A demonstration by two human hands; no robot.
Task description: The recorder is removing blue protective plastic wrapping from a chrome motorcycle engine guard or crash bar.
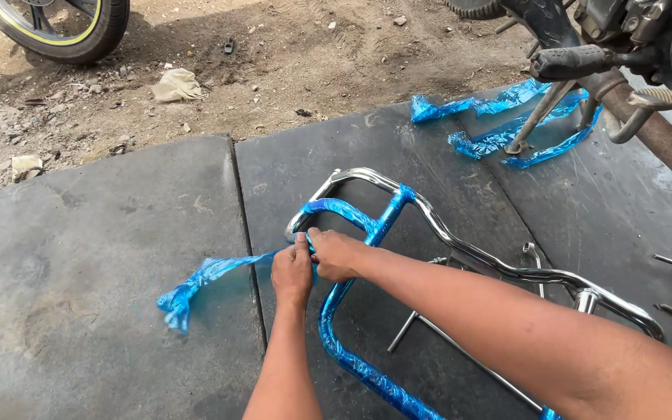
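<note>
Your left hand (292, 272) is nearest you, its forearm coming up from the bottom edge of the mat (118, 257), the dark rubber sheet that carries everything. Its grip is closed, thumb and fingers pinching the blue film (204, 276) where it leaves the guard (460, 249), a bent chrome tube frame. From that pinch the loose film trails left across the seam between the two mat pieces and ends in a crumpled tail on the left piece.

Your right hand (334, 253) sits just beside the left, touching it, its arm crossing in from the lower right corner. Its fingers are curled down onto the wrapped bar, pressing on the guard at the same spot; how tightly they close you cannot tell.

The guard lies flat on the right mat piece, near its middle. Its near bars are wrapped in blue film; the far curve and the long right-hand run are bare chrome. Thin metal rods (437, 342) lie beside and under it, towards the right edge.

Further off, near the far right corner, torn film scraps (499, 136) lie under a motorcycle (631, 54) footrest and stand. Beyond the mat is dirt, with a wheel (64, 27) at the far left.
</note>
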